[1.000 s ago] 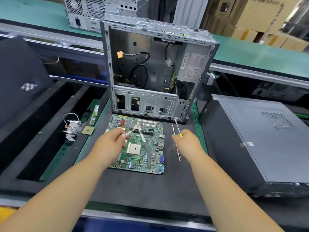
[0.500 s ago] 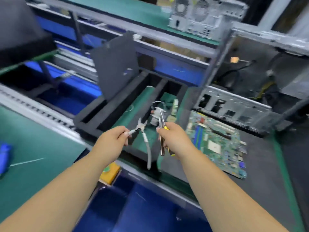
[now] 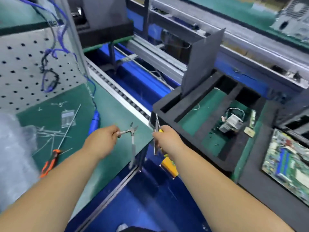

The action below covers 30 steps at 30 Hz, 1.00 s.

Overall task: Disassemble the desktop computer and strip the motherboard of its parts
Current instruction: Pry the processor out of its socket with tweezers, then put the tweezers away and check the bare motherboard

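Head view: the left hand grips one handle of the side cutters, their other handle dangling over the green mat's right edge. The right hand clenches the tweezers and a yellow-handled tool together. The motherboard lies well apart from both, at the far right on the dark foam pad.

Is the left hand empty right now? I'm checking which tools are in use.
No, the left hand grips one handle of the pliers, whose other handle hangs down above the green mat.
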Available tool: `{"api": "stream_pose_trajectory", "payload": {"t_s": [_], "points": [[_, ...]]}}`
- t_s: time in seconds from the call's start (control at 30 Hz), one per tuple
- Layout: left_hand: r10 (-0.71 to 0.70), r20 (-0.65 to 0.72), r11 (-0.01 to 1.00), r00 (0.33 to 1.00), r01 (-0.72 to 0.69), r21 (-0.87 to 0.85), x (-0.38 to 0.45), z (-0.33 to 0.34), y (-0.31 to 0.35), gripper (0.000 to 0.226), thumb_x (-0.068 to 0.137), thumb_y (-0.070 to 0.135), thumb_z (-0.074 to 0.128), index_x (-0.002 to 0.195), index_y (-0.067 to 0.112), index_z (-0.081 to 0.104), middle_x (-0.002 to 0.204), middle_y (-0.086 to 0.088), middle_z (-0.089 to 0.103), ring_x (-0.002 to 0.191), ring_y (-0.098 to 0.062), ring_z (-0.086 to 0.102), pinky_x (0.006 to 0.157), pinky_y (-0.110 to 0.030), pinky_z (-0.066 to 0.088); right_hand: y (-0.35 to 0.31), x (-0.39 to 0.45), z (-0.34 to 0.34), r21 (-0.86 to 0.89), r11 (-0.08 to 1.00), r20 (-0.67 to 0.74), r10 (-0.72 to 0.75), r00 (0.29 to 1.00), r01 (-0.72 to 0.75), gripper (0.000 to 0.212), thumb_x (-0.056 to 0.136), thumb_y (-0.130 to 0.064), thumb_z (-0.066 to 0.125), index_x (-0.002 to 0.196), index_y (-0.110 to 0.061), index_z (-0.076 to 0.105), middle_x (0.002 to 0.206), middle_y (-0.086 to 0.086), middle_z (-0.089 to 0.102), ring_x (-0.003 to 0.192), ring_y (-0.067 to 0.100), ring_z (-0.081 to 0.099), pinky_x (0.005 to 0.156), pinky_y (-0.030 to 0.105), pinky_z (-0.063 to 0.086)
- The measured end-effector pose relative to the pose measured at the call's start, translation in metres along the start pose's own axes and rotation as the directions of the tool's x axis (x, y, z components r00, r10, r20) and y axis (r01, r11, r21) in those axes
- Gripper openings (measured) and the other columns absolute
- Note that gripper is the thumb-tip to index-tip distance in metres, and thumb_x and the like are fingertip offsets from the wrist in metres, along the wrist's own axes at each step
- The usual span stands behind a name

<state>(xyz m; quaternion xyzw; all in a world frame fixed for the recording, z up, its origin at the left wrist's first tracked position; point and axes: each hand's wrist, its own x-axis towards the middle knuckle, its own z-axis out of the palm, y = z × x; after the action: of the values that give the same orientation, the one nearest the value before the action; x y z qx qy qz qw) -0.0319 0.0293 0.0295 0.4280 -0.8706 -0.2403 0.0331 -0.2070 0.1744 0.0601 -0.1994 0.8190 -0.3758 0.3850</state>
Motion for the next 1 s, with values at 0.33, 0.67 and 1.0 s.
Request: {"api": "stream_pose_trajectory", "payload": {"t_s": [0.33, 0.67, 1.0], "points": [[-0.084, 0.170, 0.995, 0.982, 0.074, 0.065, -0.006, 0.001, -0.115, 0.015, 0.097, 0.032, 0.046, 0.089, 0.029, 0.059, 0.082, 0.000, 0.061, 0.079, -0.026, 0.056, 0.071, -0.033, 0.047, -0.004, 0.023, 0.113, -0.064, 0.987, 0.119, 0.151, 0.981, -0.145, 0.011, 0.092, -0.011, 0.050, 0.101, -0.008, 0.056, 0.083, 0.012, 0.057, 0.073, 0.027, 0.055, 0.047, 0.026, 0.039], [-0.039, 0.046, 0.994, 0.998, 0.034, 0.108, 0.009, 0.014, -0.143, 0.018, 0.095, 0.024, 0.054, 0.100, 0.018, 0.071, 0.097, -0.005, 0.057, 0.097, -0.027, 0.052, 0.076, -0.033, 0.042, -0.005, 0.044, 0.164, -0.163, 0.975, 0.115, 0.174, 0.978, -0.154, 0.010, 0.089, -0.009, 0.055, 0.098, -0.010, 0.052, 0.097, 0.020, 0.066, 0.081, 0.033, 0.064, 0.060, 0.041, 0.056], [0.037, -0.061, 0.986, 0.997, -0.046, -0.160, 0.006, 0.025, -0.099, 0.014, 0.086, 0.025, 0.065, 0.100, 0.021, 0.064, 0.092, 0.005, 0.059, 0.091, -0.019, 0.054, 0.082, -0.033, 0.047, 0.001, 0.052, 0.186, -0.161, 0.974, 0.162, 0.188, 0.969, -0.162, 0.028, 0.088, -0.010, 0.061, 0.114, -0.001, 0.055, 0.098, 0.020, 0.069, 0.097, 0.038, 0.069, 0.088, 0.049, 0.055]]}}
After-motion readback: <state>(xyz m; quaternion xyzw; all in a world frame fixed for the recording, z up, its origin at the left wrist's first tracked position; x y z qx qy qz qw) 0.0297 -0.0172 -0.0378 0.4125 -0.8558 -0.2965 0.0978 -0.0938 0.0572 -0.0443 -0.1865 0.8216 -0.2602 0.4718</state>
